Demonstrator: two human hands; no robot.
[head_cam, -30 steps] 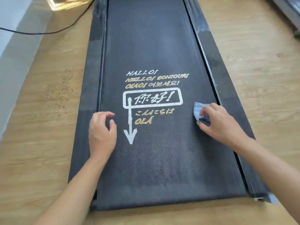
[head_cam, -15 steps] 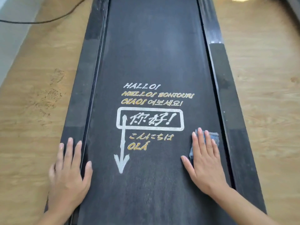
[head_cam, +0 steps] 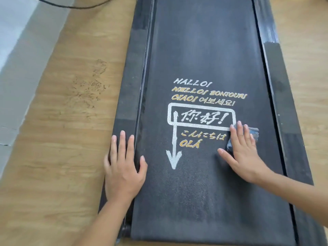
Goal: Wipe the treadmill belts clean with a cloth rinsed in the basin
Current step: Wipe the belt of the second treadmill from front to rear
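The dark grey textured treadmill belt bore printed greetings: white "HALLO!", gold "HELLO! BONJOUR!", "CIAO!", Korean characters, boxed "你好!", gold "こんにちは" and "OLÁ", beside a white downward arrow.

Black cable on scuffed wood-grain floor

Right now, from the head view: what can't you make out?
Cloth: mostly under the right hand, so its size and dirt are hidden.
Treadmill belt: far end cut off by the top edge.
Basin: nowhere in the head view.
Cable: both ends run off the top edge.
Left rail: partly covered by the left hand.
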